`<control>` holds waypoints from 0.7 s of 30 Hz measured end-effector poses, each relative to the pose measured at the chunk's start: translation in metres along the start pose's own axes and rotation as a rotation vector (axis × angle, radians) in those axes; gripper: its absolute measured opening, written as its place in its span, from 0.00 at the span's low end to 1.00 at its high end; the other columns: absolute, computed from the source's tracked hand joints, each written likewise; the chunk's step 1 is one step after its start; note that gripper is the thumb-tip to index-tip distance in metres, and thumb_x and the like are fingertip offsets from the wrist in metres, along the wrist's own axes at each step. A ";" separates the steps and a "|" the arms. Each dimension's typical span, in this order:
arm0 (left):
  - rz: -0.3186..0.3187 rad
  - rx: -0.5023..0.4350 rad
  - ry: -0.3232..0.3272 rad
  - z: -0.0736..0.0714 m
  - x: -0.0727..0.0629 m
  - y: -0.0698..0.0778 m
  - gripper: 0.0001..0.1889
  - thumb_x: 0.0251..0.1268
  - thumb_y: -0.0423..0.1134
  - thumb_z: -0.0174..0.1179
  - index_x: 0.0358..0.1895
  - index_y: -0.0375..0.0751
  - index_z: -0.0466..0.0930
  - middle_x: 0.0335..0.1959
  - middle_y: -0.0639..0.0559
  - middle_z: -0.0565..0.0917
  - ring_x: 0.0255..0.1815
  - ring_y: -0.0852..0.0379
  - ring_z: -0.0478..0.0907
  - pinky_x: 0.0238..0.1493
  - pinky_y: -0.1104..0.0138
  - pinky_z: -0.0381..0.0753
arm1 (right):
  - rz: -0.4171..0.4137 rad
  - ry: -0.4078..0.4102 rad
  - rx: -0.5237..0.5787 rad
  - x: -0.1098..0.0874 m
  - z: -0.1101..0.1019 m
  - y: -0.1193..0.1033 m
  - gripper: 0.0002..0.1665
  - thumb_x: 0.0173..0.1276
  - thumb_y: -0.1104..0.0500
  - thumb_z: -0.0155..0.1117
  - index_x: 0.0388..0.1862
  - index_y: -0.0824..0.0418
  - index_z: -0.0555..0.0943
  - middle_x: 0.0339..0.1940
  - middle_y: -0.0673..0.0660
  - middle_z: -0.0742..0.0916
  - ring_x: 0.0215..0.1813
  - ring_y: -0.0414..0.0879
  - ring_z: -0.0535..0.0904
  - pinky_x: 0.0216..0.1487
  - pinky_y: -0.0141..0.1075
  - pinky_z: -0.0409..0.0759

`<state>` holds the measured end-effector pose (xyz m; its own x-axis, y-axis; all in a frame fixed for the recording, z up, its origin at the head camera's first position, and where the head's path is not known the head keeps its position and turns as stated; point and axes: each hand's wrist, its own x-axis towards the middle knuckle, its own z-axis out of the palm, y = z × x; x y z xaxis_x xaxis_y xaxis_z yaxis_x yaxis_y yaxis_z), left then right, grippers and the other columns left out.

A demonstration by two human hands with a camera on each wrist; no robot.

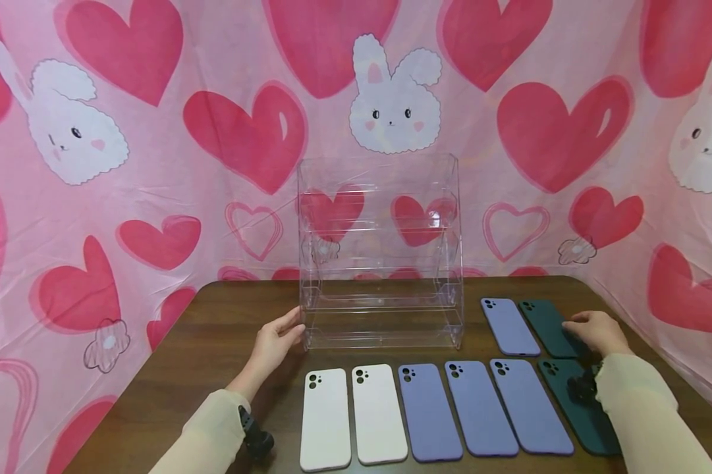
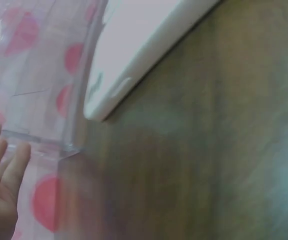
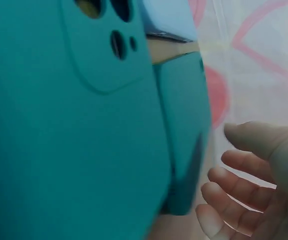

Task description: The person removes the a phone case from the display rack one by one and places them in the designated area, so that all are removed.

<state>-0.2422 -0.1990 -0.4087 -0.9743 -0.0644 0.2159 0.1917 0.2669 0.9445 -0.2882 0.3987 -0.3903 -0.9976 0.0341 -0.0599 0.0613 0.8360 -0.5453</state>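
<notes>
A tiered clear plastic display rack (image 1: 381, 322) stands upright at the middle of the table. My left hand (image 1: 275, 339) is at its lower left side, fingertips right at the edge; the left wrist view shows the fingers (image 2: 17, 167) extended by the rack's corner. On the right, my right hand (image 1: 599, 332) hovers beside a dark green phone case (image 1: 548, 322) in the back row, overlapping its near end. In the right wrist view its fingers (image 3: 234, 175) are spread and slightly bent, with nothing between them. Another green case (image 1: 577, 401) lies in front, partly hidden by the wrist camera.
Two white phone cases (image 1: 326, 421) and several lavender cases (image 1: 429, 411) lie in a front row on the wooden table (image 1: 201, 368). One more lavender case (image 1: 510, 327) lies beside the back green one. A pink heart-patterned cloth (image 1: 243, 52) hangs behind the table.
</notes>
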 end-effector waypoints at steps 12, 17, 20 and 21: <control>0.128 0.402 -0.104 -0.029 0.004 0.040 0.22 0.63 0.38 0.59 0.60 0.37 0.72 0.54 0.39 0.77 0.48 0.44 0.78 0.47 0.55 0.79 | -0.185 0.201 -0.099 0.000 -0.013 -0.062 0.39 0.67 0.42 0.52 0.55 0.78 0.67 0.50 0.79 0.74 0.46 0.70 0.71 0.44 0.62 0.71; 0.237 0.567 -0.080 -0.032 0.004 0.057 0.23 0.63 0.40 0.59 0.60 0.35 0.72 0.54 0.39 0.76 0.53 0.43 0.74 0.52 0.50 0.74 | -0.229 0.160 -0.112 -0.007 -0.015 -0.103 0.47 0.65 0.36 0.51 0.63 0.76 0.60 0.56 0.79 0.69 0.54 0.73 0.65 0.50 0.67 0.65; 0.276 0.617 -0.072 -0.029 0.002 0.066 0.26 0.62 0.40 0.60 0.61 0.32 0.69 0.57 0.37 0.73 0.57 0.41 0.71 0.55 0.48 0.70 | -0.257 0.151 -0.096 -0.011 -0.013 -0.127 0.50 0.64 0.35 0.51 0.67 0.74 0.56 0.62 0.79 0.63 0.60 0.74 0.58 0.55 0.69 0.58; 0.280 0.635 -0.075 -0.027 0.001 0.069 0.27 0.62 0.40 0.60 0.62 0.32 0.68 0.59 0.36 0.71 0.59 0.40 0.67 0.57 0.47 0.68 | -0.270 0.157 -0.095 -0.012 -0.012 -0.134 0.51 0.64 0.34 0.52 0.67 0.74 0.55 0.63 0.79 0.62 0.61 0.74 0.56 0.55 0.69 0.56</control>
<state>-0.2265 -0.2069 -0.3363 -0.9081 0.1492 0.3912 0.3529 0.7756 0.5233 -0.2846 0.2928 -0.3064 -0.9705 -0.1176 0.2103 -0.2019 0.8734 -0.4432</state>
